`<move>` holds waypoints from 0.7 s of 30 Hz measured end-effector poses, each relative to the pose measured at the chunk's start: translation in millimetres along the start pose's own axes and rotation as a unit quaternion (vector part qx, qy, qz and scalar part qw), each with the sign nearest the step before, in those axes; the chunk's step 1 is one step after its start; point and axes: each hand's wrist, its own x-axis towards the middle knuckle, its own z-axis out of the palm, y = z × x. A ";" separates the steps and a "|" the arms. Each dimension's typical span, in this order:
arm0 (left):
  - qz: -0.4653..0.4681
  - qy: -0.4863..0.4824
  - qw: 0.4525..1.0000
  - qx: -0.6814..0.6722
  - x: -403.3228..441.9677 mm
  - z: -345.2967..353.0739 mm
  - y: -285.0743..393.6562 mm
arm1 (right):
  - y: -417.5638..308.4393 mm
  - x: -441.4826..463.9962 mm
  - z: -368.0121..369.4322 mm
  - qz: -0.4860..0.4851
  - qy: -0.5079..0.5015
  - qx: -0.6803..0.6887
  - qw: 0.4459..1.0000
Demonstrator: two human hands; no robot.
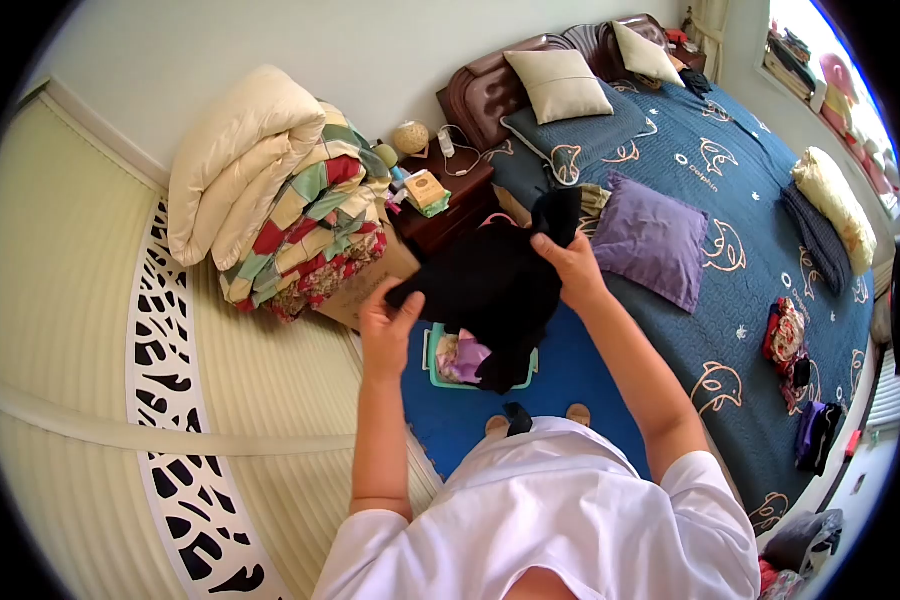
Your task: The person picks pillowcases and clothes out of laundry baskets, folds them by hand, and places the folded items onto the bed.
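Note:
A black garment (495, 280) hangs spread between my two hands, above the floor. My left hand (388, 318) pinches its left end between thumb and fingers. At its upper right part, my right hand (570, 262) is closed on the cloth. Beneath the garment, partly covered by it, a green-rimmed bin (433, 362) stands on the blue floor mat (580, 370) with lilac and pink clothes (462, 356) inside. The lower folds of the black cloth hang over the bin's right side.
Folded quilts (300, 200) are piled on a cardboard box (375, 280) at the left. A dark nightstand (460, 205) holds a lamp and small items. On the right, the bed (660, 345) bears a purple pillow (655, 240) and small clothing piles (788, 335). Sliding doors (260, 370) line the left.

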 end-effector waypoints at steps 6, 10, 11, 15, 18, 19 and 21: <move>0.087 0.025 0.992 0.090 23.6 -14.2 42.2 | -19.7 24.3 -5.3 0.024 -0.013 -0.046 0.999; 0.105 -0.011 0.986 0.128 33.4 -29.0 56.0 | -31.2 37.9 -5.5 0.025 -0.054 -0.072 0.996; 0.103 -0.010 0.986 0.129 35.2 -29.6 57.6 | -33.7 40.4 -3.9 0.015 -0.078 -0.093 0.992; 0.124 -0.007 0.975 0.184 44.0 -37.2 64.7 | -36.8 53.0 -2.3 0.019 -0.125 -0.093 0.988; 0.123 -0.006 0.977 0.176 43.1 -27.7 79.3 | -39.3 57.0 3.6 -0.002 -0.139 -0.082 0.987; 0.123 -0.006 0.977 0.177 43.2 -25.9 81.7 | -41.8 56.1 4.9 -0.001 -0.139 -0.081 0.987; 0.152 -0.008 0.971 0.182 44.4 -23.7 83.8 | -47.3 54.2 7.0 0.005 -0.143 -0.108 0.984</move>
